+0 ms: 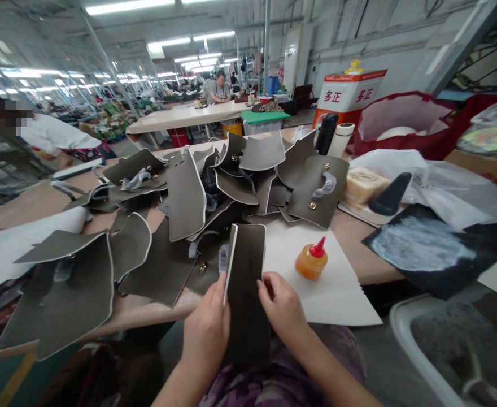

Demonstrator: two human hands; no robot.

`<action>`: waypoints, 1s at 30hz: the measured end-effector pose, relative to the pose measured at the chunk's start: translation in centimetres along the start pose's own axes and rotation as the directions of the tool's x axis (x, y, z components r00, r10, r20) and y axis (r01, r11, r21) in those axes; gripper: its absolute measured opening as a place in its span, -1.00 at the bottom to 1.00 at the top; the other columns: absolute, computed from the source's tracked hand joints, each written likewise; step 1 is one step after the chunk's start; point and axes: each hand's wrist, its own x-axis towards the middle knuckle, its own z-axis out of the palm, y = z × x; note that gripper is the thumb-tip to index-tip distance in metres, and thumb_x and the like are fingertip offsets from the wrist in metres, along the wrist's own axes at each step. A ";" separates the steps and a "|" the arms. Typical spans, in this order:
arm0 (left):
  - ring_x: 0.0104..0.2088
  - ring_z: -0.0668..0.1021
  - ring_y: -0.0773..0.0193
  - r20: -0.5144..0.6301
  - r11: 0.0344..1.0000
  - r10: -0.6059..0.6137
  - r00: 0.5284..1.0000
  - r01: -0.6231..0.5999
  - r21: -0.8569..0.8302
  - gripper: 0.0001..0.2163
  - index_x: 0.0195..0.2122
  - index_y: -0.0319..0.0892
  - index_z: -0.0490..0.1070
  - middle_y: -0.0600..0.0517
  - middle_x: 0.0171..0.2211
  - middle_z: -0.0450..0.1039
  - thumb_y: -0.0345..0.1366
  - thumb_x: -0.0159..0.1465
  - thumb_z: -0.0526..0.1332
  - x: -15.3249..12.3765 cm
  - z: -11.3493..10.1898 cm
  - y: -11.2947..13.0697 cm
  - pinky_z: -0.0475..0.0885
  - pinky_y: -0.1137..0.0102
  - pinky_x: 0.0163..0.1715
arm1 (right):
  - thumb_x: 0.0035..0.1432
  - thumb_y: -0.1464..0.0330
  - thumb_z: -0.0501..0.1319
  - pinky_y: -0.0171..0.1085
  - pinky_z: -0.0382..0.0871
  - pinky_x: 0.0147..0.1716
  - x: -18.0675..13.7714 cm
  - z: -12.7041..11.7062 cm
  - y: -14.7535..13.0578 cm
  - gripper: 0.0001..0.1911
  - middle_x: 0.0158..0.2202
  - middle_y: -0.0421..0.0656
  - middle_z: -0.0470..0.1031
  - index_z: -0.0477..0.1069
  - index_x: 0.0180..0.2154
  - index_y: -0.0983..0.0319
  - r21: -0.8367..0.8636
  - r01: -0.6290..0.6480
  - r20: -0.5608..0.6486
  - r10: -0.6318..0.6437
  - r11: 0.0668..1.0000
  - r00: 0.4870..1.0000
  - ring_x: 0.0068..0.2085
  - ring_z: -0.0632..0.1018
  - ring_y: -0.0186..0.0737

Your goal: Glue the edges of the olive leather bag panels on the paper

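Observation:
A long dark olive bag panel (248,282) with pale raw edges stands tilted between my two hands, its lower end over my lap. My left hand (208,316) is closed on its left edge, fingers behind it. On the opposite edge, my right hand (280,299) pinches the panel between thumb and curled fingers. Just right of it, a squeeze bottle (311,261) with amber liquid and a red nozzle cap stands on a white sheet (337,299). Beyond my hands lies a heap of similar olive bag pieces (184,198), some with plastic-wrapped handles.
A black sheet smeared white (426,240) lies at the right, near a black-handled tool (390,195) and a thermos (341,139). Behind them stand a large tin (345,96) and a red bag (405,116). Other people sit or bend farther off. A white tub (405,328) is low right.

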 end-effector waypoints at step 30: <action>-0.08 0.47 0.19 0.105 0.895 -0.278 0.955 0.297 -0.334 -0.70 -0.01 -0.23 0.27 -0.09 -0.09 0.43 -0.34 0.24 0.01 0.6 0.0 -1.1 0.40 0.32 -0.09 | 0.21 0.31 -0.12 -0.36 0.33 -0.51 2.8 -0.3 0.7 -0.68 -0.48 -0.20 0.45 0.37 -0.26 0.26 0.061 -0.043 0.144 0.034 0.997 0.989 -0.49 0.47 -0.30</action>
